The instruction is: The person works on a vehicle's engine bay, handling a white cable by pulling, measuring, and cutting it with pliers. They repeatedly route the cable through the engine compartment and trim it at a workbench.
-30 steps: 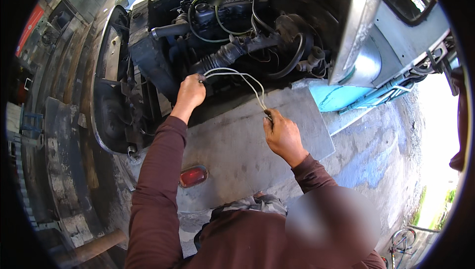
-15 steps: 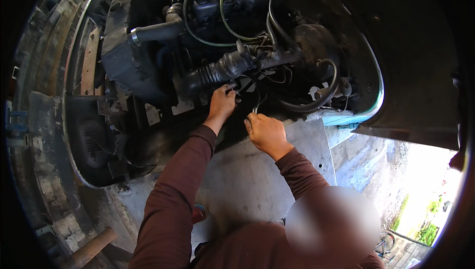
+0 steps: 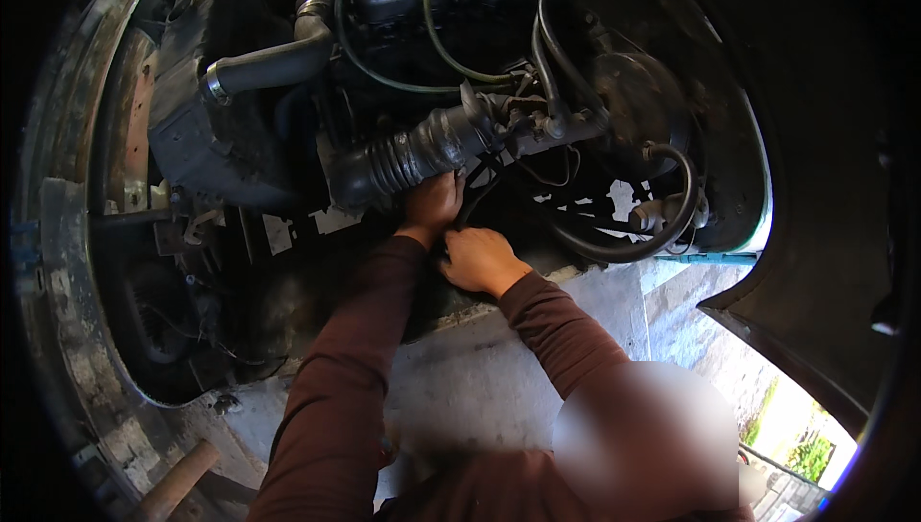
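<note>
1. The left hand [image 3: 432, 205] reached into the engine bay [image 3: 240, 138], its fingers curled and pressed up against the underside of the ribbed black hose [image 3: 413, 153] just above it.
2. The right hand [image 3: 480, 258] lay just beside and below the left, touching it, fingers bent into the dark gap; I could not tell what, if anything, it pinched.
3. A thin wire [image 3: 552, 177] ran right of both hands toward the engine [image 3: 451, 4]; whether either hand held it was hidden.
4. Judged from this, the work looked mid-way: both hands were busy under the hose, nothing hung loose, and no tool was in hand.
5. A wooden handle [image 3: 177, 479] lay well below the left hand, untouched.
</note>
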Available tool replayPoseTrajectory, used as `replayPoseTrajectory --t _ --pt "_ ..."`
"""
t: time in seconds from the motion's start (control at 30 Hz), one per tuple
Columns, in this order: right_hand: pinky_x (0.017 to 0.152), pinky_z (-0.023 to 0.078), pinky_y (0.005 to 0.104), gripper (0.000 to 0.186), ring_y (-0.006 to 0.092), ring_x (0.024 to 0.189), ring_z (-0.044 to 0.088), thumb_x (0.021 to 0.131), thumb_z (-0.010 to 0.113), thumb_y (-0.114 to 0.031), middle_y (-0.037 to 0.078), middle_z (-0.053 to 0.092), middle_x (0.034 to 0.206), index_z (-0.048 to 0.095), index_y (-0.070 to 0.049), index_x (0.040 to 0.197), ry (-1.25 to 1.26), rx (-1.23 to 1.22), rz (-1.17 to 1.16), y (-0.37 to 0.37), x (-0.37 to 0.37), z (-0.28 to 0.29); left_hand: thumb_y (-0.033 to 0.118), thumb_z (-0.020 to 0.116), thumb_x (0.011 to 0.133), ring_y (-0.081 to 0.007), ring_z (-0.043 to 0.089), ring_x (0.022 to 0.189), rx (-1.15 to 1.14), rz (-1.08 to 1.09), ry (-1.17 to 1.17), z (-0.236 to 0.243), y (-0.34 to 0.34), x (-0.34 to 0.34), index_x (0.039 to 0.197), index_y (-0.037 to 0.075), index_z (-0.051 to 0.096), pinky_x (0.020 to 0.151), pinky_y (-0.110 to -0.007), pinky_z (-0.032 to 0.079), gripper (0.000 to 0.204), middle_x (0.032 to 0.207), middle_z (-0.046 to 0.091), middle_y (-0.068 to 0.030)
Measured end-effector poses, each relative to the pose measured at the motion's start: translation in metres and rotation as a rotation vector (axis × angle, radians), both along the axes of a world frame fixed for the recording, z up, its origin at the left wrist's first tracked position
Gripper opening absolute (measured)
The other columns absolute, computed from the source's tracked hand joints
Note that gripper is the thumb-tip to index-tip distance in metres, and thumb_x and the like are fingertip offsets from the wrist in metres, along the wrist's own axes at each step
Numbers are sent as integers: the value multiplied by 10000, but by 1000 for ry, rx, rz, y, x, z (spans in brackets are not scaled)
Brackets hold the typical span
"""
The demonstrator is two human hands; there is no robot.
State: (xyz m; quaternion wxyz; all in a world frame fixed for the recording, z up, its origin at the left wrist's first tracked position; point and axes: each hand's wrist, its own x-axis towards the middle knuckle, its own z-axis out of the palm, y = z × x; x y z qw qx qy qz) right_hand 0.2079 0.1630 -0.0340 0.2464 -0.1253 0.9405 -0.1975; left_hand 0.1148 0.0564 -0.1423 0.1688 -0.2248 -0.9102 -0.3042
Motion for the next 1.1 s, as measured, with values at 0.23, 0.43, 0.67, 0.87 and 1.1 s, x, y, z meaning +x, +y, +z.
replayPoseTrajectory --t 0.23,0.43,0.67,0.87,1.1 --pt "874 560 500 271 414 970 716 877 647 -239 224 737 1004 702 -19 1025 25 18 -61 7 0 -12 292 537 1047 -453 637 1086 159 21 -99 -6 13 -3 1219 29 658 982 -492 473 337 1157 690 -251" --pt "862 567 501 251 412 943 724 860 632 -221 231 735 1000 731 -21 977 87 73 7 2 3 -10 331 506 1054 -457 670 928 -25 34 -363 15 6 -1 1105 32 675 855 -521 515 348 1000 705 -250" --pt "855 567 519 267 435 934 717 842 601 -186 255 736 978 735 18 954 56 72 -64 5 2 -12 333 474 1074 -467 625 1102 208 71 -331 -19 27 -1 1176 10 677 975 -509 478 395 1168 675 -280" --pt "829 577 511 264 428 917 724 834 607 -178 259 738 956 752 16 938 10 101 -60 4 -2 -11 316 479 1076 -447 667 995 233 34 -281 -20 32 -3 1056 0 728 904 -498 506 403 1053 715 -252" --pt "854 570 497 253 420 934 727 831 617 -177 246 732 1019 753 -1 952 14 122 -69 4 -2 -11 280 543 1042 -461 669 921 245 22 -205 -15 25 -4 1023 -14 710 832 -518 523 339 1021 696 -277"
